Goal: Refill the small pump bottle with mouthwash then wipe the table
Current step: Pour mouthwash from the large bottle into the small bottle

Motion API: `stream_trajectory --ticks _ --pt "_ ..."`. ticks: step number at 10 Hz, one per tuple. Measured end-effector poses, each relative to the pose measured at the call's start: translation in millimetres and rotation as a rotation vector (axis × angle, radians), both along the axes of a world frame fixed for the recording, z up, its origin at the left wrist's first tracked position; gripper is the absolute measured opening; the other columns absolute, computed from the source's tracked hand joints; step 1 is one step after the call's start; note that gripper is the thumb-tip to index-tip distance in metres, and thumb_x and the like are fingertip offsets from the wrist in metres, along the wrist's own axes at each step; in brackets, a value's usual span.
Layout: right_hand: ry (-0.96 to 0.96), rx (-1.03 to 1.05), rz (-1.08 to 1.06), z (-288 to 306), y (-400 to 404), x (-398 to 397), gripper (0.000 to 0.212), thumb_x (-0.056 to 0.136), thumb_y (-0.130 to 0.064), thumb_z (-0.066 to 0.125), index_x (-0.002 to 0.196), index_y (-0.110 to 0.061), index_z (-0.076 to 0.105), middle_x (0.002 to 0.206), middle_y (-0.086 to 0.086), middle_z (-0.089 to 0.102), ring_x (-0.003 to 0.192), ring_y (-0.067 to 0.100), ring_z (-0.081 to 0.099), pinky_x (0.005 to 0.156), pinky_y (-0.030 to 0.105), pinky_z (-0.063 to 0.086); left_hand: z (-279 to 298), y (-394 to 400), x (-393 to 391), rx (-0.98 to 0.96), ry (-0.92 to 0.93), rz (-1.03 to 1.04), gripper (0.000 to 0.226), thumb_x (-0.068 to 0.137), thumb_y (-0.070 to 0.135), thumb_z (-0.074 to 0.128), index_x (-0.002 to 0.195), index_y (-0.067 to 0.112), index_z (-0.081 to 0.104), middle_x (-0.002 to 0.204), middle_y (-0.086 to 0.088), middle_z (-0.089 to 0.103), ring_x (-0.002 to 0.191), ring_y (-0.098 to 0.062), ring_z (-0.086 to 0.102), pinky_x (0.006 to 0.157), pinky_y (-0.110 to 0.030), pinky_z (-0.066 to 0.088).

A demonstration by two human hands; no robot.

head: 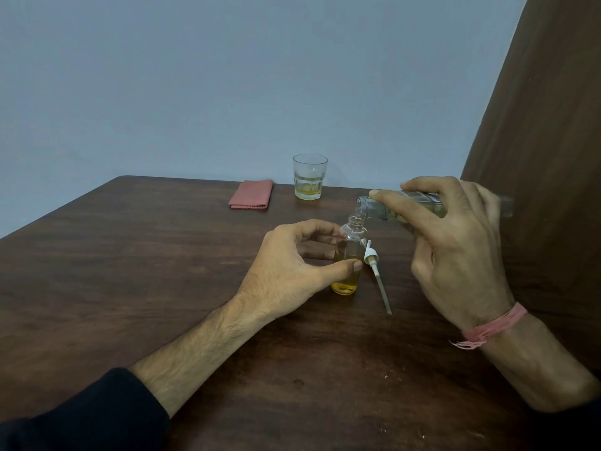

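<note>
Pouring as I watch: the right hand (pixel 455 252) has its grip wrapped round the big clear mouthwash bottle (pixel 422 205), tipped almost flat, neck aimed toward nine o'clock and hanging right over the open mouth of the small pump bottle (pixel 349 258). I can't make out the stream itself where the two mouths meet. A pink thread band (pixel 494 327) circles that right wrist.

Left hand (pixel 292 265) now: its grip pinches the small bottle, thumb at the front, fingers curled round the back, and it keeps the bottle upright on the desk (pixel 146 271). Yellow liquid sits in the lower part of it, clear glass above. That puts the task's bottle just right of centre on the desk, between the two hands.

Just beside it at three o'clock lies the white pump head (pixel 469 255), off the bottle, its dip tube (pixel 382 291) stretched flat on the wood and pointing toward five o'clock.

Farther back, at twelve o'clock from the small bottle, a faceted glass (pixel 310 177) stands near the desk's far edge with a little yellow liquid in the bottom. At eleven o'clock, to the left of the glass, a folded pink cloth (pixel 251 194) lies flat, well apart from both hands. Dark sleeve (pixel 81 415) on the left forearm at seven o'clock.
</note>
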State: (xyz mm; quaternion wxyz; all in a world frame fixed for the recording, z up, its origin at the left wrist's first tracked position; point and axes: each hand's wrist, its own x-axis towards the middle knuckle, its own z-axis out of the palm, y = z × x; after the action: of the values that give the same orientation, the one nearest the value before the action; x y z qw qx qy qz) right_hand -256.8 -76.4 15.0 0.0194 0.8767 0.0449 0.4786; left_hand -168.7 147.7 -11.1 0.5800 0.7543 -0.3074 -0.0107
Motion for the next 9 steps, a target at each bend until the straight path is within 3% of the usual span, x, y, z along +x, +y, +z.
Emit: stream_trajectory --ticks 5,9 --pt "-0.002 -0.009 -0.007 -0.2 -0.7 0.2 0.091 0.074 0.017 0.074 0.149 -0.035 0.067 0.138 0.007 0.065 0.123 0.036 0.062 0.112 0.058 0.037 1.1 0.1 0.6 0.001 0.001 -0.001 0.044 0.082 0.037 0.101 0.122 0.031 0.083 0.112 0.014 0.088 0.108 0.001 0.083 0.094 -0.016 0.064" --pt "0.007 -0.001 -0.006 -0.3 -0.5 0.2 0.091 0.075 0.017 0.073 0.149 -0.036 0.067 0.138 0.007 0.064 0.123 0.035 0.061 0.114 0.056 0.035 1.7 0.5 0.0 0.007 0.003 0.004 0.044 0.082 0.037 0.101 0.122 0.033 0.083 0.112 0.014 0.088 0.107 0.000 0.083 0.096 -0.023 0.067"
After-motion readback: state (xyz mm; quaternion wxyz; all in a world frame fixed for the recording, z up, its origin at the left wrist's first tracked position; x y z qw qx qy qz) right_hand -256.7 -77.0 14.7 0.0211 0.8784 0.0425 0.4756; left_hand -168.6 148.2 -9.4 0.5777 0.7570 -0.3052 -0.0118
